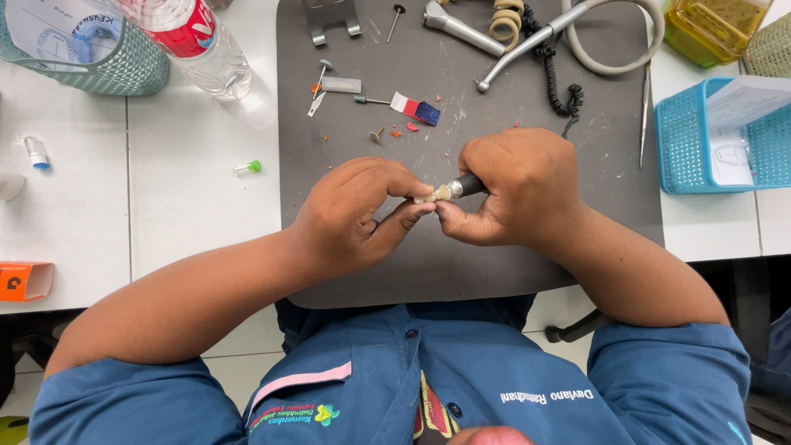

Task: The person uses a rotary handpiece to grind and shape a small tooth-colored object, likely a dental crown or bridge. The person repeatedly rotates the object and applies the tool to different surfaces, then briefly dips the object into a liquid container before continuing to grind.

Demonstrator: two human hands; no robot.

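My left hand (354,210) pinches a small pale, tooth-coloured piece (426,198) between thumb and fingers over the dark grey mat (511,272). My right hand (515,189) grips a rotary handpiece (463,187) with a dark body and metal tip. Its tip touches the small piece. Both hands meet at the middle of the mat; most of the handpiece is hidden in my fist.
Small burs (371,100), a red-white-blue scrap (415,108), a second metal handpiece (527,41) with a coiled black cord (557,78) and a grey hose lie on the mat's far part. A plastic bottle (194,37) and teal basket (91,49) stand far left, a blue basket (717,136) right.
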